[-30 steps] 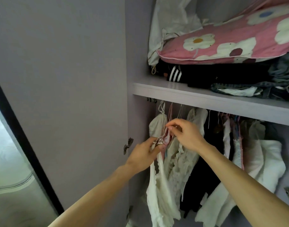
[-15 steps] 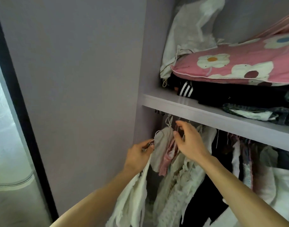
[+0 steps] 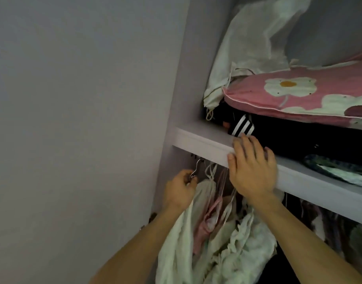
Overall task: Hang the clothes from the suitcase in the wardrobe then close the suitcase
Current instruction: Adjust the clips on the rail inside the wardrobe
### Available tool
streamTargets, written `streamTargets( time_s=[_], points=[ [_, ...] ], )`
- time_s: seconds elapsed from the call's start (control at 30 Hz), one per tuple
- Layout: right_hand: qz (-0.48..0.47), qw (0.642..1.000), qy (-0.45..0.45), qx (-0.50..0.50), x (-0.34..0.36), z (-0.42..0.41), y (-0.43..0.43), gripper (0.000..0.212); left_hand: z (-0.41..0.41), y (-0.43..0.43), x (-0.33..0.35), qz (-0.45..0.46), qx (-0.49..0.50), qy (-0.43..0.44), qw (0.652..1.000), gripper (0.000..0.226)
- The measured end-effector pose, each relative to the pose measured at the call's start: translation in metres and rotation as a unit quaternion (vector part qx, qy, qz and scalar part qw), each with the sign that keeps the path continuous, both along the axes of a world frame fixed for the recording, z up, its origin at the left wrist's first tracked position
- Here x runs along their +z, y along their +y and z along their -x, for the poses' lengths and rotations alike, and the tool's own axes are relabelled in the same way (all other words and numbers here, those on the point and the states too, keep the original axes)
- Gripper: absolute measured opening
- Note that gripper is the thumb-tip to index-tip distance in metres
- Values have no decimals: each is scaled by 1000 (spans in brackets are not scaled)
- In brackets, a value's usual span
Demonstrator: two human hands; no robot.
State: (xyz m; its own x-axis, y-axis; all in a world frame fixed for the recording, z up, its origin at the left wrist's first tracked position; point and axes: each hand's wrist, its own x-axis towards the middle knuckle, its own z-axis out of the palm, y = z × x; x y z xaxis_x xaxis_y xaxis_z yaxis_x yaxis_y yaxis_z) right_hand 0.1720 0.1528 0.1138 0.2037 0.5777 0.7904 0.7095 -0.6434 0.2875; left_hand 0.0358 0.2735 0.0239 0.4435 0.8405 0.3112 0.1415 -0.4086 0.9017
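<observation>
With your left hand (image 3: 181, 187) pinching the silver wire hanger hook (image 3: 197, 168) and right hand (image 3: 251, 171) flat on the white shelf (image 3: 198, 140), you could miss the unseen rail and drop the cream garment (image 3: 176, 253).

Left grip (image 3: 180, 189) pinches hanger (image 3: 197, 168); shelf (image 3: 198, 141) above
</observation>
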Motion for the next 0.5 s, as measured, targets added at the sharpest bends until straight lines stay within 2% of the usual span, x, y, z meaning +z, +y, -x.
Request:
streamTargets(
  time_s=[0.27, 0.5],
  points=[
    [-82, 988, -127, 4, -19, -20, 11, 50, -68, 52, -37, -68, 23, 7, 997, 28],
    [-114, 978, -172, 4, -27, -28, 19, 45, -127, 74, -43, -129, 26, -20, 991, 30]
  ],
)
